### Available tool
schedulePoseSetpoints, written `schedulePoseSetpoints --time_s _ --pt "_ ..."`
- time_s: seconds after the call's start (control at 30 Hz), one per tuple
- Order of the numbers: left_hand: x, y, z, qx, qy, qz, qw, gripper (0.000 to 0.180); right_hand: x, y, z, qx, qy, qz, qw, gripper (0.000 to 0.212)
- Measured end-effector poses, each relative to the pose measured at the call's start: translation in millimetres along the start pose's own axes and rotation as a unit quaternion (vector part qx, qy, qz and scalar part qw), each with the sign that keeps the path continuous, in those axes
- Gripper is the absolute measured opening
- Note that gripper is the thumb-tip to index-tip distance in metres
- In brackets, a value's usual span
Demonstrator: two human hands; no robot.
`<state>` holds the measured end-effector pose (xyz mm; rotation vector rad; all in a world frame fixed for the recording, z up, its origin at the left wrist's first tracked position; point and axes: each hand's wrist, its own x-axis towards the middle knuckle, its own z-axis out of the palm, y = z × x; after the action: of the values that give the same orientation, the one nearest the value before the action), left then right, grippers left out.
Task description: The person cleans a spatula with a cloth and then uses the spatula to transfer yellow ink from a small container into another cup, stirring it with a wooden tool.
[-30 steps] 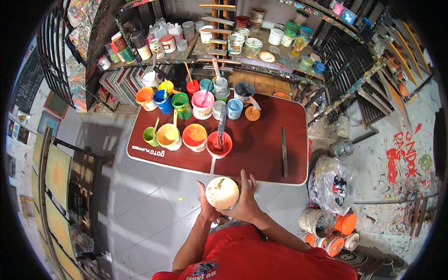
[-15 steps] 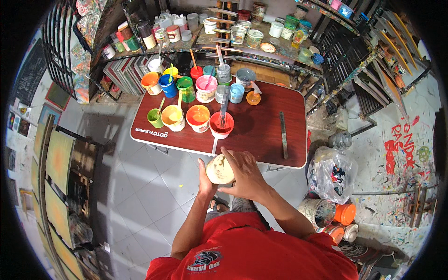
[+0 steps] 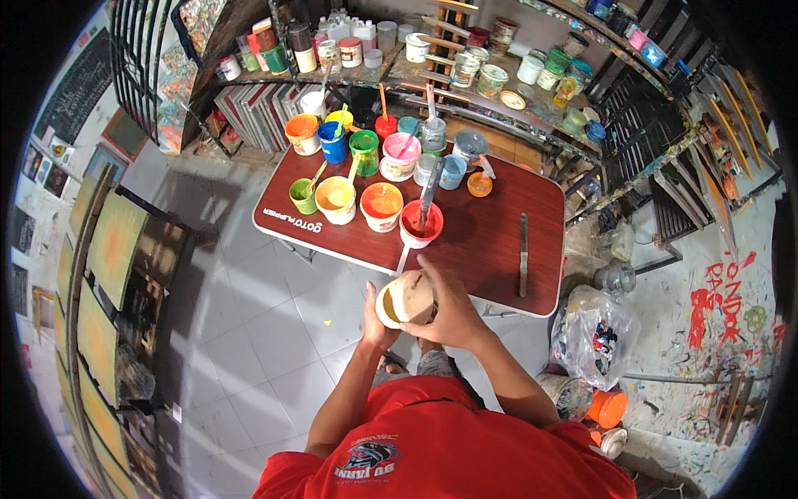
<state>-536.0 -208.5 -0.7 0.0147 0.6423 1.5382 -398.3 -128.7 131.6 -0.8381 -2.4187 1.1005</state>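
In front of my torso, just off the table's near edge, I hold a small round cream tub (image 3: 381, 312). My left hand (image 3: 376, 331) is wrapped round its left side. A pale stained lid (image 3: 418, 298) covers only the right part of the top, and a yellowish inside shows at the left. My right hand (image 3: 455, 309) grips the lid at its right edge, thumb and fingers curled. Nearest on the table is a red paint tub (image 3: 434, 229) with a dark-handled tool standing in it. Beside it are an orange paint tub (image 3: 382, 205) and a yellow paint tub (image 3: 331, 209).
The dark red folding table (image 3: 490, 245) carries several more paint pots, and a long flat metal blade (image 3: 524, 254) lies at its right. Behind runs a shelf (image 3: 391, 73) of jars. Painted panels (image 3: 116, 258) stand at left; a clear plastic bag (image 3: 597, 341) sits at right.
The lid, which covered the tub, is now shifted right, opening a gap at the left. Both hands remain on the tub and lid; the whole view has shifted a little.
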Motion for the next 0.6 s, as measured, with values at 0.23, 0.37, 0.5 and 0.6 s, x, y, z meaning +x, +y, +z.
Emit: schedulePoseSetpoints --time_s 0.23,0.37,0.5,0.6 --pt "1.7 15.3 1.0 -0.033 0.045 -0.027 0.998 0.095 5.5 30.2 -4.1 0.452 0.051 0.036 0.890 0.097" --pt "12.2 15.6 1.9 -0.044 0.018 -0.030 0.998 0.096 5.7 42.4 -2.8 0.580 0.046 0.036 0.813 0.092" --pt "23.4 11.0 6.2 -0.039 -0.010 -0.033 0.999 0.095 14.9 40.8 -7.0 0.599 0.045 0.032 0.799 0.086" --pt "28.2 10.0 12.9 -0.041 0.018 -0.040 0.998 0.094 20.4 45.8 -14.3 0.536 0.064 0.057 0.840 0.083"
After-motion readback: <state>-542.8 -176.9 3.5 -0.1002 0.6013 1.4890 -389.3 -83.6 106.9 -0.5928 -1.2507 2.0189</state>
